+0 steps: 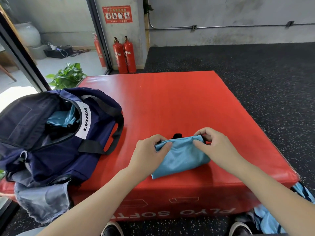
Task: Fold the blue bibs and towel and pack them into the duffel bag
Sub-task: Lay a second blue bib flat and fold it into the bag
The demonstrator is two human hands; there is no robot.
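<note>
Item one: a single folded light-blue mesh bib (181, 155) with black trim is lying near the front edge of the one red padded vinyl plyo box (170, 103), toward its right side. Your two hands are both working on it. Your left hand (150, 150) is reaching in from the lower left, its fingers curling over the far left corner of the bib and its thumb pressing into the cloth, so it is pinching that corner. Your right hand (215, 144) is coming in from the lower right, its fingers hooking over the far right end of the fold and its thumb lying flat across the top, gripping the fabric there. Both forearms are bare and are angling inward toward the bib. Item two: one navy-blue fabric duffel bag (56, 133) with black straps and a white label is sitting on the left part of the box, well apart from the bib, its top unzipped and gaping. Inside it, light-blue folded cloth (64, 117) is showing; you cannot tell how many pieces. Item three: more light-blue fabric (267, 218) is lying on the speckled floor by the box's front right corner, count unclear. Item four: three red fire extinguishers (124, 55) are standing against the far wall. Item five: one green leafy potted plant (67, 75) is standing behind the bag.
</note>
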